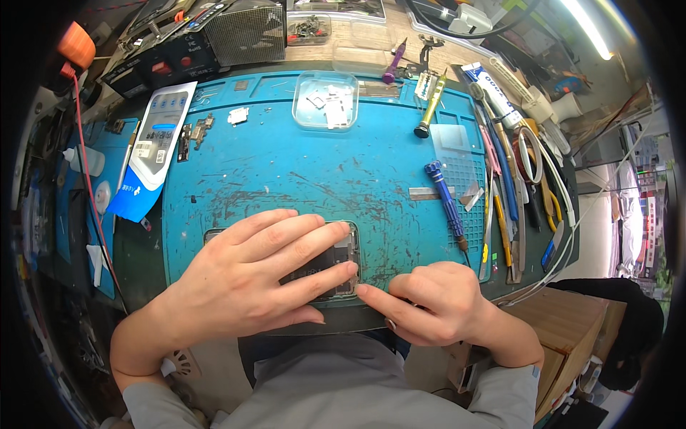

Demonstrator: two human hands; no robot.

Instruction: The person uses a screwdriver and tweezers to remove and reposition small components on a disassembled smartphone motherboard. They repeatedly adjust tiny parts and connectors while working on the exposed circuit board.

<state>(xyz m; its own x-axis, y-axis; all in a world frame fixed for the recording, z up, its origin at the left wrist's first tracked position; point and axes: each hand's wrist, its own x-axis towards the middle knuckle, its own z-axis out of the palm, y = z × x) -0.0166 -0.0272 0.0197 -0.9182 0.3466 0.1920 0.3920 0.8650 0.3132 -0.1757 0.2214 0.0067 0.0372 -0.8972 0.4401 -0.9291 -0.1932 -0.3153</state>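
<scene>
An opened smartphone (346, 252) lies on the near edge of the blue work mat, its dark inner parts and metal frame showing at its right end. Across it my left hand (264, 268) is laid flat, fingers stretched and slightly apart, covering most of the phone. My right hand (436, 300) is beside the phone's near right corner. Its index finger points out and its tip meets the frame there, while the other fingers are curled. A small dark round end (390, 324) shows beneath those curled fingers; what it belongs to is hidden.
On the blue mat (286, 171), a clear plastic box (325, 100) holds small white pieces. A blue screwdriver (446, 204) and a green screwdriver (431, 104) lie at right, near tweezers and pliers (552, 207). A blue-white package (153, 150) lies left; a black device (193, 53) stands behind.
</scene>
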